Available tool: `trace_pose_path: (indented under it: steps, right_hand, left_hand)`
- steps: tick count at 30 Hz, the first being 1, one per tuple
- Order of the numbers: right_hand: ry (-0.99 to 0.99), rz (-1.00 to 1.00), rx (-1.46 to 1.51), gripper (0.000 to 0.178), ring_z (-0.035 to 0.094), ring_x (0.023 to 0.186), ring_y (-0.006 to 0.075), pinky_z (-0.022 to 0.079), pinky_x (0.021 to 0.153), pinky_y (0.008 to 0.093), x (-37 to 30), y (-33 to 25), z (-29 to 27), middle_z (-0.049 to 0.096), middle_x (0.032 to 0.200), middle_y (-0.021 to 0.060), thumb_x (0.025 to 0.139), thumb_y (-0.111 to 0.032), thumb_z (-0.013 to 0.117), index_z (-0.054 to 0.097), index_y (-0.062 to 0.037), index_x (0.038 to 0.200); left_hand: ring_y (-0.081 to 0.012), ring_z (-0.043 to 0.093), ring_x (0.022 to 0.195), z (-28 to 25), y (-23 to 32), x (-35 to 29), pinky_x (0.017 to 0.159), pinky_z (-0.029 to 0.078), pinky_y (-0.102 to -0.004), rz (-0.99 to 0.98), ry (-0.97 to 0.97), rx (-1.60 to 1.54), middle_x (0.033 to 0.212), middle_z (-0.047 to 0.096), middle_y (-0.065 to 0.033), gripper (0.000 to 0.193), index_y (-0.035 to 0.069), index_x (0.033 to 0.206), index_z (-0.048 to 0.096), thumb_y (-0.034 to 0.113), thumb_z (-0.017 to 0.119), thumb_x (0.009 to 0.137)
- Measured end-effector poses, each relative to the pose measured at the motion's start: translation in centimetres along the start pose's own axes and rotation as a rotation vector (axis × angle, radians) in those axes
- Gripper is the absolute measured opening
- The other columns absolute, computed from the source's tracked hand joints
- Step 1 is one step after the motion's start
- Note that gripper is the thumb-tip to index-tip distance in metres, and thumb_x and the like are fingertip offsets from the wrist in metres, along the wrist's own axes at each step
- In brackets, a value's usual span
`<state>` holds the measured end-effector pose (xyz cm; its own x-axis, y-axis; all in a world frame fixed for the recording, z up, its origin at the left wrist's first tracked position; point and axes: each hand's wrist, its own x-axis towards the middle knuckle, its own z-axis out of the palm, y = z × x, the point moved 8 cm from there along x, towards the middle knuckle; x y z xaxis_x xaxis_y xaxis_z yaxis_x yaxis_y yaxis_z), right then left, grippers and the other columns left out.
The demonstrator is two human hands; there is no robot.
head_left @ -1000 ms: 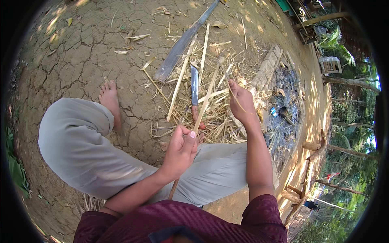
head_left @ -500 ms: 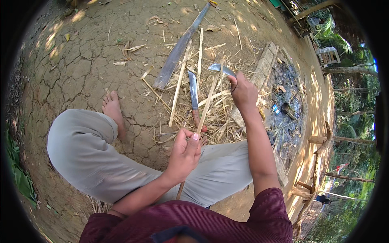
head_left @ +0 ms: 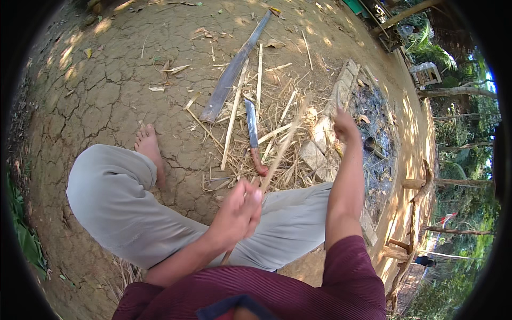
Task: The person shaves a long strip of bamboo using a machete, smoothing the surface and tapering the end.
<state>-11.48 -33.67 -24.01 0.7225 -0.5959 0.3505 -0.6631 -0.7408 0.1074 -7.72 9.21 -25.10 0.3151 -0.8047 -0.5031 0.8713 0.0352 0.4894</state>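
My left hand point(head_left: 236, 214), blurred by motion, is closed around a thin wooden strip point(head_left: 284, 146). The strip slants up and right from the fist, and its lower end shows below the hand near my shirt. My right hand point(head_left: 346, 127) is closed in a fist, out to the right beside the stone slab. It held a small curved knife half a second ago; the blade is now only a faint smear above the fist. On the shavings between the hands lies a long knife point(head_left: 252, 125) with a reddish-brown handle, its blade pointing away from me.
Pale wood shavings point(head_left: 288, 173) litter the cracked ground. A long dark flat sheath-like piece point(head_left: 229, 88) lies ahead, with split strips point(head_left: 234, 117) beside it. At right are a stone slab point(head_left: 316, 154) and an ash patch point(head_left: 376, 125). My bare foot point(head_left: 149, 144) rests at left.
My right hand has swung right and toward me, off the strip, its blade smearing from view. The strip's far end has tilted right, and my left hand has shifted slightly down.
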Motion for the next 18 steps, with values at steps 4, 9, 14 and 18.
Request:
trace_pose_path:
  steps: [4, 9, 14, 18]
  right_hand:
    - [0.001, 0.426, 0.222, 0.041, 0.058, 0.058, 0.0333, 0.045, 0.053, 0.0416, 2.3, 8.4, -4.0, 0.061, 0.072, 0.0200, 0.103, -0.029, 0.036, 0.063, -0.0006, 0.113]
    - [-0.071, -0.021, 0.604, 0.049, 0.049, 0.052, 0.0373, 0.037, 0.052, 0.0452, -3.5, -17.7, -12.9, 0.051, 0.060, 0.0199, 0.106, -0.040, 0.036, 0.052, 0.0004, 0.084]
    - [-0.263, -0.337, 0.749, 0.042, 0.060, 0.052, 0.0322, 0.046, 0.047, 0.0411, -11.0, -22.7, -13.1, 0.058, 0.062, 0.0122, 0.098, -0.041, 0.055, 0.053, -0.0047, 0.079]
    - [-0.167, -0.312, 0.777, 0.038, 0.062, 0.055, 0.0309, 0.048, 0.047, 0.0416, -11.2, -23.4, -13.2, 0.060, 0.067, 0.0119, 0.093, -0.039, 0.063, 0.054, -0.0047, 0.079]
  left_hand:
    - [-0.0036, 0.026, 0.044, -4.3, 3.1, 0.3, 0.038, 0.020, -0.0218, 0.094, 0.135, 0.017, 0.066, 0.037, 0.0034, 0.019, 0.011, 0.102, 0.041, 0.030, 0.044, 0.106]
    - [-0.0033, 0.025, 0.046, -1.7, 3.7, 1.2, 0.038, 0.019, -0.0204, 0.143, 0.031, 0.014, 0.066, 0.035, 0.0036, 0.016, 0.015, 0.106, 0.042, 0.031, 0.043, 0.106]
    - [-0.0029, 0.027, 0.047, -0.9, 4.3, 1.6, 0.039, 0.021, -0.0187, 0.077, 0.064, 0.083, 0.067, 0.037, 0.0027, 0.013, 0.016, 0.108, 0.042, 0.029, 0.040, 0.107]
    - [-0.0028, 0.027, 0.048, -0.4, 2.8, 2.7, 0.041, 0.022, -0.0181, 0.070, 0.017, 0.155, 0.068, 0.037, 0.0017, 0.013, 0.014, 0.106, 0.043, 0.027, 0.040, 0.107]
